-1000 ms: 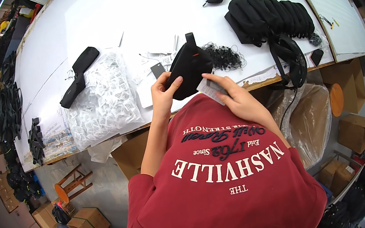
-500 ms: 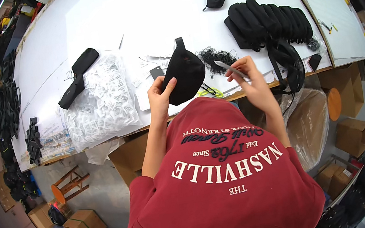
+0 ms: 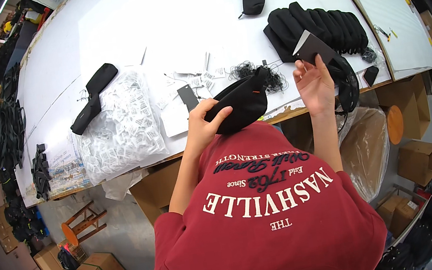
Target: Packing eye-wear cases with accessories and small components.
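Note:
My left hand [image 3: 207,121] grips a black zip pouch [image 3: 242,104] at its left end, thumb on the near side. The pouch lies tilted over the table's front edge, a small red tab near its right end. Raised to the right, my right hand [image 3: 316,86] pinches a folded hang tag [image 3: 316,47], dark on one side and white on the other. Behind the pouch lies a tangle of thin black strings [image 3: 276,79], partly hidden by it. Another dark tag [image 3: 187,97] rests among white labels [image 3: 203,76] beside my left hand.
A clear bag of small white packets [image 3: 119,128] stands left, with black pouches [image 3: 93,105] on top. A row of black pouches [image 3: 322,28] lies at right, straps hanging over the edge. More pouches [image 3: 252,0] lie at the far side. Cardboard boxes [image 3: 417,162] stand below.
My right hand has moved right and turned palm up, showing the tag's dark face. My left hand has shifted right and turned the pouch from upright to lying sideways.

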Tool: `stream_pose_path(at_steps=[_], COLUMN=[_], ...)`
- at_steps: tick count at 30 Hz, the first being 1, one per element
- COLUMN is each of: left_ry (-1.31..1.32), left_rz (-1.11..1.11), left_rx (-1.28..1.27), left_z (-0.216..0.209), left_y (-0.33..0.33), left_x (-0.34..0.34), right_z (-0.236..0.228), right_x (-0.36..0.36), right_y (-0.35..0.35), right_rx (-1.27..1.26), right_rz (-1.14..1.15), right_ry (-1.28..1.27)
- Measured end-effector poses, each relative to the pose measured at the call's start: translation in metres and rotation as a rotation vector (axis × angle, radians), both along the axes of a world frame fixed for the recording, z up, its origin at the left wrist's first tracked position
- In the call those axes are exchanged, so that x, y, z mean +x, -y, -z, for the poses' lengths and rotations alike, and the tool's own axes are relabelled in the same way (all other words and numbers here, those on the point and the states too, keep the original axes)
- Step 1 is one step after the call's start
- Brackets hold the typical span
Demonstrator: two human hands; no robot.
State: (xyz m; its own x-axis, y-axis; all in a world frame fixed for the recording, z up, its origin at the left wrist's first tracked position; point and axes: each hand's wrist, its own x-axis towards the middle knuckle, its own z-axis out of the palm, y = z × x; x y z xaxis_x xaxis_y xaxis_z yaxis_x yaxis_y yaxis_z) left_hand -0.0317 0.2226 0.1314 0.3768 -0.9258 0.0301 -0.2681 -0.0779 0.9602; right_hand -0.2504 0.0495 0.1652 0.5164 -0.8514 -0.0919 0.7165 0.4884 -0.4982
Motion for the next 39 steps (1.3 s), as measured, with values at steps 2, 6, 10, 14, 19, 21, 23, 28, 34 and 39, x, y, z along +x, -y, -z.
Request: stream_pose_path(at_steps=[2,6,10,14,19,21,23,28,34,39], left_ry=[-0.061,-0.075,0.086,0.206,0.535,0.612,0.696,0.760,0.726,0.670], left_rz=[-0.006,-0.051,-0.057,-0.046,-0.029,-0.069,-0.066,-0.094,-0.083,-0.127], left_rx=[0.048,0.054,-0.012,-0.064,-0.262,-0.390,-0.494,-0.624,-0.575,-0.560], left_z=[-0.005,-0.006,-0.005,-0.005,-0.017,-0.028,-0.033,-0.052,-0.063,-0.059], left_y=[0.000,0.000,-0.001,0.001,0.000,-0.005,-0.012,-0.030,-0.050,-0.047], left_x=[-0.001,0.000,-0.001,-0.007,-0.012,-0.014,-0.013,-0.019,-0.030,-0.032], right_z=[-0.004,-0.001,0.001,-0.002,-0.028,-0.040,-0.057,-0.078,-0.092,-0.091], right_x=[-0.002,-0.012,-0.014,-0.014,-0.025,-0.034,-0.041,-0.064,-0.071,-0.067], right_y=[0.001,0.005,0.001,-0.001,-0.006,-0.006,-0.011,0.003,-0.001,0.001], right_rx=[0.044,-0.059,-0.131,-0.198,-0.213,-0.376,-0.519,-0.903,-1.140,-1.139], right_rz=[0.104,0.237,0.232,0.268,0.101,-0.123,-0.227,-0.548,-0.649,-0.669], right_ry=[-0.086,-0.239,-0.262,-0.282,0.054,0.221,0.253,0.398,0.386,0.381])
